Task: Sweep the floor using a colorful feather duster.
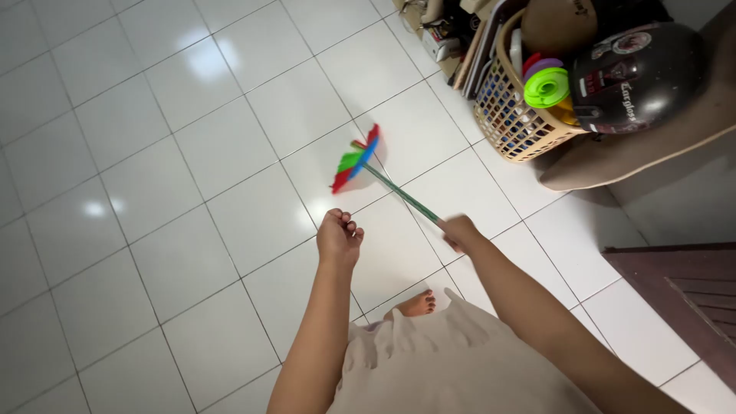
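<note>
Right hand, centre-right of frame, clenched around the end of a thin green handle; the broom with red, green and blue plastic bristles sits with its head just above frame centre, low over or on the white glossy tiled floor — contact cannot be told, head slightly blurred. Left hand, at frame centre, curled into a loose fist, grasping nothing, apart from the handle. One bare foot shows below the hands, above the pale dress. Judgement: a one-handed grip at the far end gives little control; bringing the free hand onto the shaft lower down and keeping the bristles flat to the tiles would likely sweep cleaner, with short strokes drawn toward the feet. Upper right: a beige woven plastic basket stands on the floor beside a tan cushioned seat, holding a lime-green round lid or roll, something purple and red behind it, blue items dimly seen through the weave. A dark glossy helmet rests against the basket's right rim.
</note>
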